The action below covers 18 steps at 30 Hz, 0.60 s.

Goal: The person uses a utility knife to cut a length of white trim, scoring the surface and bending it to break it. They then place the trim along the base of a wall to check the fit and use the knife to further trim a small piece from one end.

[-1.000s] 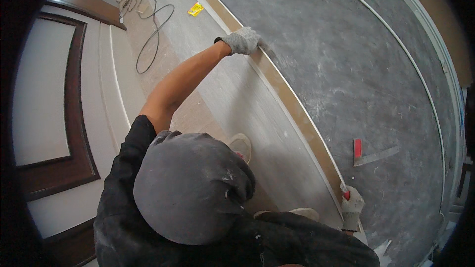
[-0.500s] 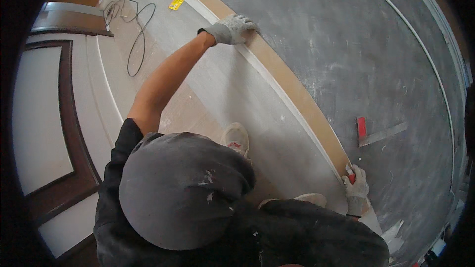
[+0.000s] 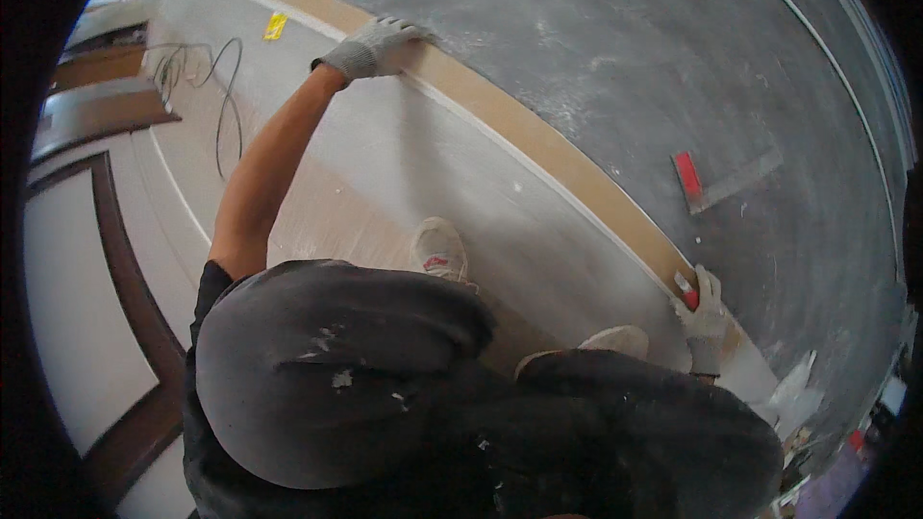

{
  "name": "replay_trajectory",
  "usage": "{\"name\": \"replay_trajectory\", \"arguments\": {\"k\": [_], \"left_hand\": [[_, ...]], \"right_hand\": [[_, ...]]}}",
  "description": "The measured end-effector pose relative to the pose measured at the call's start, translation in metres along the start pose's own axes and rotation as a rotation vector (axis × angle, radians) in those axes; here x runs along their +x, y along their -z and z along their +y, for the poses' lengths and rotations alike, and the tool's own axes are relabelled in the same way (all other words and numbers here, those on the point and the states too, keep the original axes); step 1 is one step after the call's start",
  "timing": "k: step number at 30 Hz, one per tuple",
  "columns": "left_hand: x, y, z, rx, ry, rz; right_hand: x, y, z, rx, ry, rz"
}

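Note:
My left hand (image 3: 380, 46), in a grey knit glove, grips a long tan strip (image 3: 514, 125) with a white edge, near its upper-left part, fingers over the far edge. My right hand (image 3: 704, 317), gloved too, is at the strip's lower-right end, closed on a small red-and-silver tool (image 3: 688, 293); its blade or tip is too small to make out. The strip lies along the border between a pale floor panel (image 3: 452, 163) and the dark grey surface (image 3: 596, 29). A red-handled metal square (image 3: 686, 173) lies just beyond it.
A yellow item (image 3: 276, 26) and a looped cable (image 3: 230, 96) lie at the upper left. A door panel (image 3: 82, 298) with dark trim is at left. A white line (image 3: 817, 34) curves along the right. My shoes (image 3: 439, 250) are below the strip; white scraps (image 3: 798, 384) lie at lower right.
My view has turned, so strip, hands and square sit higher in the picture. The strip's far end has come into sight, and more of its tan face shows. Both hands remain on it.

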<state>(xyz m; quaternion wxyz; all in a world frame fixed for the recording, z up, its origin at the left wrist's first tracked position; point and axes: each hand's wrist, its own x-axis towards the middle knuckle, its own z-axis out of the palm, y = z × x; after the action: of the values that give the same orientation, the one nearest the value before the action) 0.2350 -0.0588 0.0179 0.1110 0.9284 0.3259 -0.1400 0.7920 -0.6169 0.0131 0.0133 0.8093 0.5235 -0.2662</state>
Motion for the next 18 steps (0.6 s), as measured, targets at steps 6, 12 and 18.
{"name": "replay_trajectory", "arguments": {"k": [6,12,18], "left_hand": [[-0.008,-0.001,0.012,0.058,0.033,-0.059],[-0.003,-0.021,0.003,0.087,0.016,-0.086],[-0.001,-0.011,0.009,0.063,-0.033,-0.123]], "right_hand": [[0.002,-0.005,0.013,0.039,-0.045,-0.027],[-0.022,-0.004,0.040,0.000,-0.117,-0.026],[-0.038,-0.017,0.062,0.062,-0.118,0.047]]}}
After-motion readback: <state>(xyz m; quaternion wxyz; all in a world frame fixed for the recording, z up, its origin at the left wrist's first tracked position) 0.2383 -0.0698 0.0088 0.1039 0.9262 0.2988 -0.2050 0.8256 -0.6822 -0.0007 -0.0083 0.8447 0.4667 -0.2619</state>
